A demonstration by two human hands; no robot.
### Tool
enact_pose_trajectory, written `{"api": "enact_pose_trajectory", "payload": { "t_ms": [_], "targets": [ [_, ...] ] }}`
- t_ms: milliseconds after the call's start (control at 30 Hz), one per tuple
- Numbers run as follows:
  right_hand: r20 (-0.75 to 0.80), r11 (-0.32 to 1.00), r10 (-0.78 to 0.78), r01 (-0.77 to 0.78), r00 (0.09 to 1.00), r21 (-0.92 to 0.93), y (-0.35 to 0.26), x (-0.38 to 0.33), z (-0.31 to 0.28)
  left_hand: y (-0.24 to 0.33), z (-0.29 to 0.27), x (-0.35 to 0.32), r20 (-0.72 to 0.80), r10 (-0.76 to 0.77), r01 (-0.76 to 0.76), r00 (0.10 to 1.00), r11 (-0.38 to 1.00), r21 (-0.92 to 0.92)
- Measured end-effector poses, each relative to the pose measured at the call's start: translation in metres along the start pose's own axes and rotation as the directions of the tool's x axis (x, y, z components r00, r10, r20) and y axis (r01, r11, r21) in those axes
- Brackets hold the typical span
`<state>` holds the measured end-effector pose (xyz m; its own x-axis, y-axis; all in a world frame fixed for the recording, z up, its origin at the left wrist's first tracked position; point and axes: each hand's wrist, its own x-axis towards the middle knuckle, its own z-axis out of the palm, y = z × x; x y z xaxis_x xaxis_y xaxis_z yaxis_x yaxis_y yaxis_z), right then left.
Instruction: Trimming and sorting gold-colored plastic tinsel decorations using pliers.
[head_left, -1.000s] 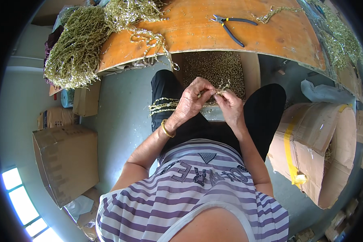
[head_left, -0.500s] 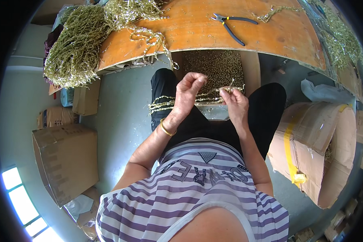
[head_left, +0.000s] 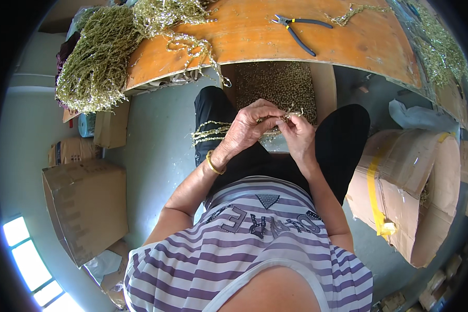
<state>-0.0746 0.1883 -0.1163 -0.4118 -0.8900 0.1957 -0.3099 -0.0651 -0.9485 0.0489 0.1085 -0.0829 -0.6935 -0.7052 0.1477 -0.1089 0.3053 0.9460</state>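
Bare hands (head_left: 248,127) (head_left: 301,138) pinch knobbly, glittering gold strands (head_left: 209,139).

A table (head_left: 244,49) before the seated person (head_left: 249,244), cartons (head_left: 91,213) at either side.
One strand heap (head_left: 169,13) lies on the table's left part, another heap (head_left: 94,65) at its left edge, reaching beyond; a loose strand (head_left: 202,50) hangs over the near edge. Pliers (head_left: 297,39) lie right of centre, a short strand (head_left: 354,11) further right. Under the near edge, between the knees (head_left: 353,118), stands a box (head_left: 325,93) holding small pieces (head_left: 275,86). Strands (head_left: 211,137) pass over the left thigh (head_left: 208,106).
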Motion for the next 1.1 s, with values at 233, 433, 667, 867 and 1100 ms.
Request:
{"api": "enact_pose_trajectory", "payload": {
  "t_ms": [233,433,667,867,1100],
  "targets": [
    [0.032,0.997,-0.043,0.045,0.999,-0.070,-0.005,0.003,0.000,-0.023,0.011,-0.004,-0.133,-0.153,0.109,0.979,0.951,-0.290],
    [0.139,0.998,-0.052,0.047,0.989,0.039,-0.003,0.001,0.001,-0.016,0.005,0.007,0.161,-0.429,0.384,0.889,0.505,-0.773],
    [0.204,0.995,0.070,-0.083,0.977,0.057,-0.005,0.001,-0.001,-0.023,0.005,0.004,0.153,-0.427,0.382,0.891,0.524,-0.762],
    [0.172,0.989,0.135,-0.144,0.976,0.039,-0.005,0.002,-0.001,-0.024,0.013,0.000,-0.103,-0.170,0.068,0.980,0.775,-0.628],
    [0.141,0.979,-0.027,0.055,0.990,-0.196,-0.011,0.002,-0.003,-0.010,0.012,-0.005,-0.130,-0.050,0.025,0.990,0.981,-0.193]
  ]
}}
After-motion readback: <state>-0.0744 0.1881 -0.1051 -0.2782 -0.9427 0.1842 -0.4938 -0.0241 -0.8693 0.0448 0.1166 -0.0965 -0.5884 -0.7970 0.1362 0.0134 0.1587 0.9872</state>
